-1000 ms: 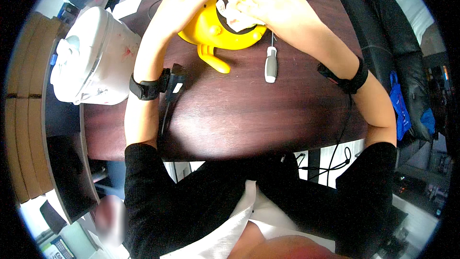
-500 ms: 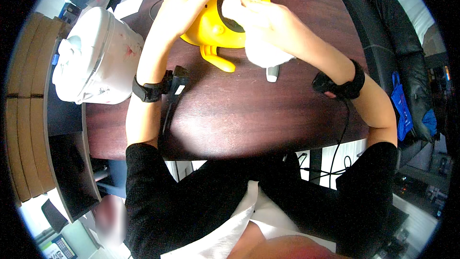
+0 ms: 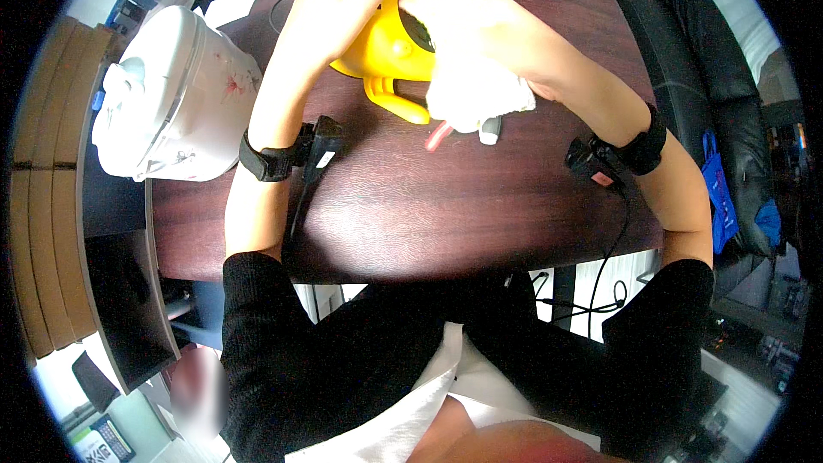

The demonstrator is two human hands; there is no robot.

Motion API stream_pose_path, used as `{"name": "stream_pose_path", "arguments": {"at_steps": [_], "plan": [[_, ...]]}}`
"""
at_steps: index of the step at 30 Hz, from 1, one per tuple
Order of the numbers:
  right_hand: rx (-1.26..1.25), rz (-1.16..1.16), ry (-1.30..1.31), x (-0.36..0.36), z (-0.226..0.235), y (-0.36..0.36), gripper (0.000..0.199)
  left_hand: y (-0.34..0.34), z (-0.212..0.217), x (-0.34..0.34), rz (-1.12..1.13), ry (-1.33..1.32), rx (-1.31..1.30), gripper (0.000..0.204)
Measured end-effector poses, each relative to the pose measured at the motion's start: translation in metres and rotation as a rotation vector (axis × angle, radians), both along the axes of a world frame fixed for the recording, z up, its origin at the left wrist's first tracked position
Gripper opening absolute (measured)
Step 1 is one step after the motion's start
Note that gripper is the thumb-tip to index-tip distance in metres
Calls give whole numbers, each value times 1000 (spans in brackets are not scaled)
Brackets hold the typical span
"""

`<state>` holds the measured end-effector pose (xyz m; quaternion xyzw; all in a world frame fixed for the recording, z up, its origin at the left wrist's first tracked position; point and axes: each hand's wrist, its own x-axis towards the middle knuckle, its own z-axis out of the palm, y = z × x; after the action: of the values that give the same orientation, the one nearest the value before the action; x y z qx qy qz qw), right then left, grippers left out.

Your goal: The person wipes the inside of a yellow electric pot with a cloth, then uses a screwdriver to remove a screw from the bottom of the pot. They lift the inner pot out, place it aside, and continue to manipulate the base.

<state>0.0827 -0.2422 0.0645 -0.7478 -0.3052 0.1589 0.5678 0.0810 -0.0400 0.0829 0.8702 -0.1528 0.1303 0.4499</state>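
Observation:
At the far side of the table a yellow rounded thing point(image 3: 377, 53) shows a dark round opening, small knobs around it and a curved yellow piece like a handle at its near side. My left hand point(image 3: 339, 17) grips its left side, thumb lying on the face near the opening. A white cloth point(image 3: 480, 99) is bunched in my right hand point(image 3: 506, 39), which is closed on it. One end of the cloth touches the opening's rim; the rest hangs toward the table. From under the cloth stick out a red strip point(image 3: 438, 135) and a grey handle-like end point(image 3: 490, 130).
A white lidded rice cooker point(image 3: 197, 94) with a flower pattern stands at the left on the dark wooden table point(image 3: 411, 206). Black wrist straps with small devices point(image 3: 324, 141) sit on both forearms, trailing cables. A black sofa point(image 3: 711, 77) with a blue bag point(image 3: 718, 189) is at right.
My right hand has turned and shifted right, and the cloth hangs lower and more spread. The yellow thing has moved slightly right with my left hand. The red strip now shows below the cloth.

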Motion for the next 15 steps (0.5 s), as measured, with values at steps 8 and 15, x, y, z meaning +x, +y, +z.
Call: {"name": "stream_pose_path", "arguments": {"at_steps": [8,15], "plan": [[464,126,826,32,-30,-53,31,-4,5,-1,27,-26,52,63],[401,29,825,-1,-8,-99,49,7,-20,16,-89,-45,100,59]]}}
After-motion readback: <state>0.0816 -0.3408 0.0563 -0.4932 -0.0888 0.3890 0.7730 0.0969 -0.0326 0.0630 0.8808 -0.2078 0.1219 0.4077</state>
